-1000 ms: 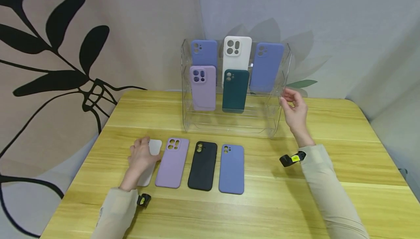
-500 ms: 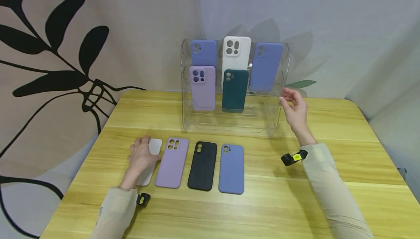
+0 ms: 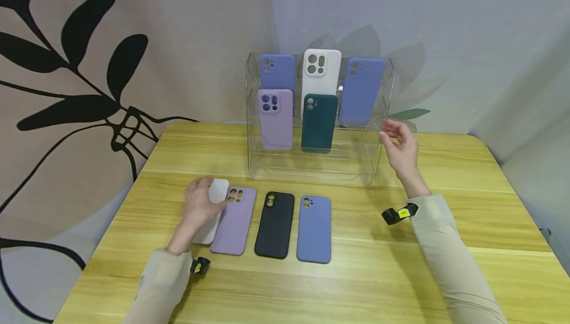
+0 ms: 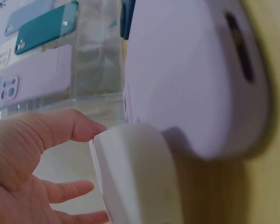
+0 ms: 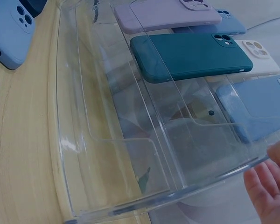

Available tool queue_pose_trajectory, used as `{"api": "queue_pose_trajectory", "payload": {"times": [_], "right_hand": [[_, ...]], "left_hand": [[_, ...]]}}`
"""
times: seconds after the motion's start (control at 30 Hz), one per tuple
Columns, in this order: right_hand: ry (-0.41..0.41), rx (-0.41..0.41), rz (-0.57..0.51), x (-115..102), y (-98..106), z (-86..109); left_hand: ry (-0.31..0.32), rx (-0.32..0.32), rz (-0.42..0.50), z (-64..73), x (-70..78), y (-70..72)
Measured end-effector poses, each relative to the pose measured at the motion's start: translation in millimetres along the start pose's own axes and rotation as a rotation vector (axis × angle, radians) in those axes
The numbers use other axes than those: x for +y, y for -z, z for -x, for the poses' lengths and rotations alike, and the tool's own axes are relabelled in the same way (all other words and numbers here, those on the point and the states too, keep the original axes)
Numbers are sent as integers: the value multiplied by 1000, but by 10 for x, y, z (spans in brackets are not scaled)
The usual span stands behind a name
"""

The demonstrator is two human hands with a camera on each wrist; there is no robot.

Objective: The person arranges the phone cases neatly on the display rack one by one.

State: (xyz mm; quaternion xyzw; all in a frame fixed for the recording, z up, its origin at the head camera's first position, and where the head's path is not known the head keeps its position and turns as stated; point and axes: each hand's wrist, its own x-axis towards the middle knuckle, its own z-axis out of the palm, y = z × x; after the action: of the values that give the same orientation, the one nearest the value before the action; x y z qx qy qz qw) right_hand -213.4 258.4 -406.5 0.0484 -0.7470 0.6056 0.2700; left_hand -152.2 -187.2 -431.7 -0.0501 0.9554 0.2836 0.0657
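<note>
My left hand (image 3: 199, 208) grips a white phone case (image 3: 218, 191) by its long sides, thumb on the right edge. In the left wrist view the white case (image 4: 137, 177) is tilted, its edge overlapping the lilac phone case (image 3: 233, 222) beside it. The palm hides much of the white case in the head view. My right hand (image 3: 401, 151) pinches the right side edge of a clear acrylic display stand (image 3: 311, 168), thumb and fingers on either side of the panel.
A black phone case (image 3: 275, 225) and a blue one (image 3: 314, 230) lie right of the lilac case. On the stand's upper tier lean two blue cases and a white one (image 3: 321, 81); below are a lilac (image 3: 276, 126) and a dark green one (image 3: 319, 126). A patterned curtain (image 3: 200, 42) hangs behind.
My left hand has moved up and to the right with the white case, which now overlaps the lilac case's left edge. My right hand stays at the stand.
</note>
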Motion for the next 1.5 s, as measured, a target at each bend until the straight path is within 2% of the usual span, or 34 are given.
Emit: {"api": "queue_pose_trajectory", "payload": {"times": [0.43,0.77,1.07,1.27,1.5], "right_hand": [[-4,-12,9,-15,4,4],[14,-22,44,-17,18,13],[31,-17,31,-5,11,10],[50,-18,-36,4,15,20],[7,-18,49,1,15,3]], "left_hand": [[-90,9,91,7,270,-54],[-173,50,142,5,495,-131],[-219,47,168,-1,670,-183],[-258,53,193,5,777,-203],[-268,42,229,17,893,-205]]}}
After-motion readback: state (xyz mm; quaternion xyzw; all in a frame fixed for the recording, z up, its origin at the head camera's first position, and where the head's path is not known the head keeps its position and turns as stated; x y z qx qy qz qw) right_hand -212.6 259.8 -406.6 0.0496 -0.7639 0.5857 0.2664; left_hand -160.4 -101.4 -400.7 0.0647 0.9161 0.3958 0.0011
